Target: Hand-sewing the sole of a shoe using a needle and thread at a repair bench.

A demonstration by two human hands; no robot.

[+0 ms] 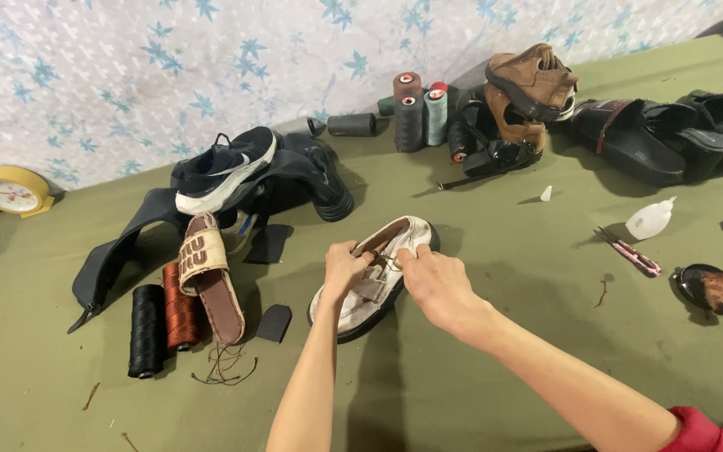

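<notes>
White shoe pinched at its strap by left hand and right hand; risk: strap tearing if pulled hard.

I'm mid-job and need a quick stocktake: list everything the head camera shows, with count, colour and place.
White strapped shoe with dark sole: 1, centre, held by both hands
Beige woven slide sandal: 1, left of centre
Large thread spools: 2, black and rust, lying left
Black and white sneaker: 1, on dark leather pieces, upper left
Upright thread cones: several, dark, maroon and teal, top centre
Brown shoes: stacked, top right
Black sandals: several, far right
White squeeze bottle: 1, right
Pink-handled snips: 1, right
Yellow round clock: 1, far left
Green table cover: 1, beneath everything
Left hand: on the shoe's strap
Right hand: pinching the shoe's upper
</notes>
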